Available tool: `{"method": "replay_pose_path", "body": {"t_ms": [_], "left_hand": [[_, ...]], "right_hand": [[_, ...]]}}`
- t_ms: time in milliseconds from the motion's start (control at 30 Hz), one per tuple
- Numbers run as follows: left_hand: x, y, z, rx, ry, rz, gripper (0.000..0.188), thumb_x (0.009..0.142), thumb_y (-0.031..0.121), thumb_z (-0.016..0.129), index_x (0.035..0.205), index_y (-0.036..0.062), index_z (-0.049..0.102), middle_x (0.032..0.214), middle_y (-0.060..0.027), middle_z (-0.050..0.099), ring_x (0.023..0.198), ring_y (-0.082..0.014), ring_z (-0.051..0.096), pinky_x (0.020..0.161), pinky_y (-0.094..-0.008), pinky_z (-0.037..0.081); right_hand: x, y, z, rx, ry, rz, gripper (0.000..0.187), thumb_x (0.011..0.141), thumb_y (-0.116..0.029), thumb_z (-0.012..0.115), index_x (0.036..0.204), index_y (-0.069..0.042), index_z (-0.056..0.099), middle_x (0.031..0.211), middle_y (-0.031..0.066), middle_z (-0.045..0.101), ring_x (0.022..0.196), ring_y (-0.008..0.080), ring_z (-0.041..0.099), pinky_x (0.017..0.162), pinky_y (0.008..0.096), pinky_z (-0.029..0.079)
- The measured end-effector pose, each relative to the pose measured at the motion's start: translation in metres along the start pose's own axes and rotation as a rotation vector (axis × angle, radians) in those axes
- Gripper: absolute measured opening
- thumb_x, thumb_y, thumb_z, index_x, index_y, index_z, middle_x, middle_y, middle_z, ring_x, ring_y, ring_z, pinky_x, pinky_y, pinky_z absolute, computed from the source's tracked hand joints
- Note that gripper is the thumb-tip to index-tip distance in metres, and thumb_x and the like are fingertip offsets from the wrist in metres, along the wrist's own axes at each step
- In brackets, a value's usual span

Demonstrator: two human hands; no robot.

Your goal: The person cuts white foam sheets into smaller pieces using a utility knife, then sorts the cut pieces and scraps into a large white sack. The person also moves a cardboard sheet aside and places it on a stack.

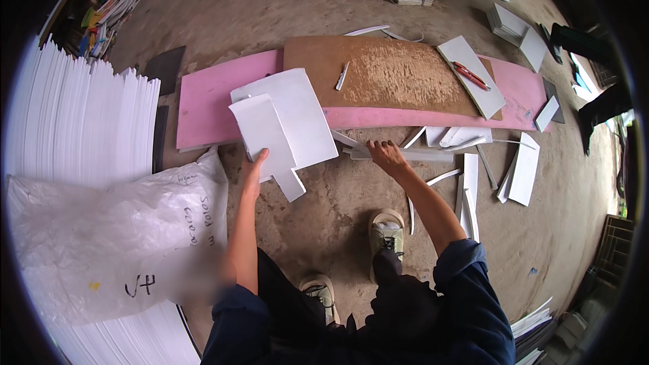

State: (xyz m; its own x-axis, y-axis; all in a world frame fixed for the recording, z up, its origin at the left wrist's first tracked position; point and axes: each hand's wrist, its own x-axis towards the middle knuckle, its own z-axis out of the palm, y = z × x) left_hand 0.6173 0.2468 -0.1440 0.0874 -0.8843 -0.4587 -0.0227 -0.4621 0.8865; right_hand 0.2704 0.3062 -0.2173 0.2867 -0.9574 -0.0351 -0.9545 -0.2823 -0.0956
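My left hand [255, 165] grips white foam board pieces [270, 128] by their near edge, thumb on top. A narrow tab of board juts from the stack toward me, and a larger sheet [301, 105] lies under or behind the smaller one. To the right, my right hand [387, 155] is closed on the end of a thin white strip [350, 140], low over the floor. Just beyond is a brown board [385, 61] with a scuffed surface. On it rest a small white offcut [343, 76] and a white panel [466, 61] carrying a red utility knife [471, 76].
Under the brown board lies a long pink sheet [223, 88]. White offcuts [469, 189] and a white panel [524, 169] litter the floor at right. Tall white stacks [81, 115] and a plastic-wrapped bundle [135, 230] stand left. Another person's dark-clothed legs [602, 111] show at far right.
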Motion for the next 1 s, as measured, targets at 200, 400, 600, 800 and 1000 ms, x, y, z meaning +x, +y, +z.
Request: {"method": "replay_pose_path", "body": {"t_ms": [200, 400, 600, 800, 1000], "left_hand": [[-0.006, 0.004, 0.025, -0.071, -0.127, 0.035, 0.076, 0.069, 0.036, 0.07, 0.125, -0.0013, 0.034, 0.117, -0.0117, 0.046, 0.106, -0.0199, 0.046, 0.089, -0.0328, 0.037], [-0.015, -0.002, 0.113, -0.072, -0.386, -0.01, 0.075, 0.068, 0.036, 0.071, 0.123, -0.003, 0.036, 0.114, -0.0109, 0.048, 0.104, -0.02, 0.047, 0.087, -0.0332, 0.038], [-0.025, -0.03, 0.19, 0.029, -0.527, -0.047, 0.081, 0.065, 0.041, 0.072, 0.123, -0.003, 0.037, 0.115, -0.0116, 0.047, 0.107, -0.0212, 0.045, 0.089, -0.0349, 0.037], [-0.023, -0.018, 0.181, 0.072, -0.486, -0.071, 0.084, 0.064, 0.045, 0.071, 0.125, -0.0011, 0.035, 0.119, -0.0121, 0.044, 0.11, -0.0226, 0.042, 0.091, -0.036, 0.036], [-0.019, -0.012, 0.179, 0.077, -0.419, -0.009, 0.082, 0.065, 0.042, 0.072, 0.125, -0.0012, 0.036, 0.12, -0.0117, 0.044, 0.11, -0.0214, 0.042, 0.092, -0.0361, 0.035]], "right_hand": [[-0.045, 0.047, -0.077, -0.053, 0.139, 0.025, 0.025, 0.076, -0.012, 0.053, 0.099, -0.005, 0.047, 0.077, 0.0091, 0.061, 0.069, 0.0236, 0.063, 0.065, 0.0365, 0.049], [-0.162, 0.13, -0.154, 0.249, 0.124, 0.831, 0.041, 0.068, -0.014, 0.066, 0.102, -0.001, 0.047, 0.084, 0.0227, 0.059, 0.081, 0.0371, 0.057, 0.066, 0.0451, 0.045], [-0.262, 0.156, -0.044, 0.316, 0.021, 1.211, 0.062, 0.064, -0.037, 0.074, 0.099, 0.006, 0.045, 0.104, 0.0257, 0.05, 0.098, 0.0415, 0.049, 0.081, 0.0458, 0.042], [-0.261, 0.107, 0.003, 0.183, 0.145, 1.242, 0.077, 0.056, -0.032, 0.079, 0.11, 0.004, 0.039, 0.11, 0.0209, 0.046, 0.103, 0.0382, 0.044, 0.084, 0.045, 0.04], [-0.251, 0.109, -0.006, 0.219, 0.12, 1.191, 0.072, 0.054, -0.018, 0.08, 0.109, 0.004, 0.039, 0.107, 0.0218, 0.046, 0.101, 0.0374, 0.044, 0.084, 0.0429, 0.041]]}}
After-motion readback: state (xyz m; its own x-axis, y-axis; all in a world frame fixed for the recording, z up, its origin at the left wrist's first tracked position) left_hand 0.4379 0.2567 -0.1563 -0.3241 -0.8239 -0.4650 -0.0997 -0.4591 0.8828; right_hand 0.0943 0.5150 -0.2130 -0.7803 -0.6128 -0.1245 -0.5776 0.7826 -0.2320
